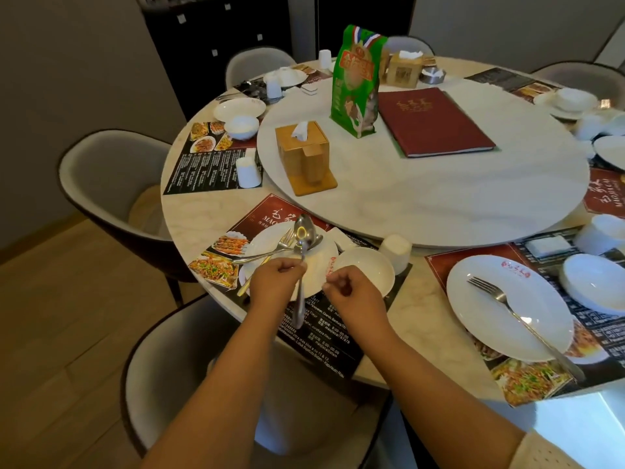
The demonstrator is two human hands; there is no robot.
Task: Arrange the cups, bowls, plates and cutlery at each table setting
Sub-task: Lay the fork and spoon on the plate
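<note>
Pinched between the thumb and curled fingers of the left hand point(275, 277), a steel spoon point(302, 252) is lifted over the near place setting. The grip sits about midway along the handle: the bowl stands above and beyond the hand, the handle's tail hangs below it toward the near table edge. Its long axis runs almost straight near-to-far, bowl at the far end, with the shiny hollow facing the camera. The right hand point(348, 287) hovers just right of it, fingers curled with thumb and forefinger close together; whether they pinch anything cannot be made out.

Under the spoon lies a white plate point(321, 262) on a printed placemat point(324, 336). A fork point(270, 250) rests on the plate, tines pointing far and right. A second spoon bowl shows just behind the lifted one, its handle hidden by it. A pale yellowish handle sticks out near the plate's left rim, its upper part covered by the left hand. A small white bowl point(367, 269) touches the plate's right side, partly hidden by the right hand, and a white cup point(395, 252) stands just beyond it.
</note>
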